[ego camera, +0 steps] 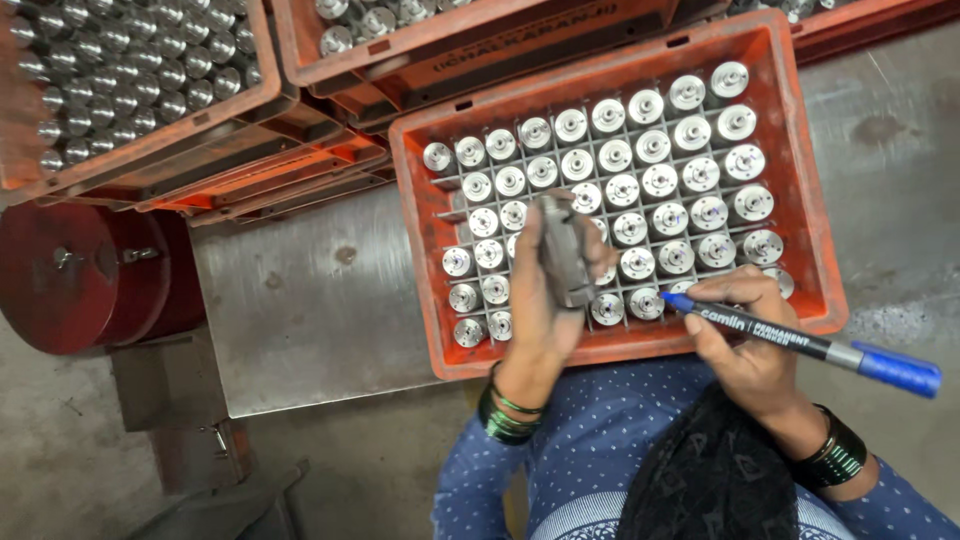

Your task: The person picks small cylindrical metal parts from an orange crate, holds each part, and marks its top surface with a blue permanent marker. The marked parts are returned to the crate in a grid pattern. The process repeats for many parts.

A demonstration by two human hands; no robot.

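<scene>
Holding a grey metal part (565, 262) upright, the left hand (548, 300) has its fingers clamped around it over the near rows of the orange crate (812, 215). The right hand (745, 345) sits at the crate's near right corner, fingers closed on a black marker pen (800, 341) with a blue cap end, its blue tip just above the crate's near edge. A grid inside the crate holds round silver metal pieces (660, 180), one per cell. Beyond the crate stand more orange crates (150, 140) of similar pieces, cut off by the frame. Left of the crate lies a steel plate (310, 300), and farther left a red disc (60, 275). The part's lower end is hidden behind the palm.
</scene>
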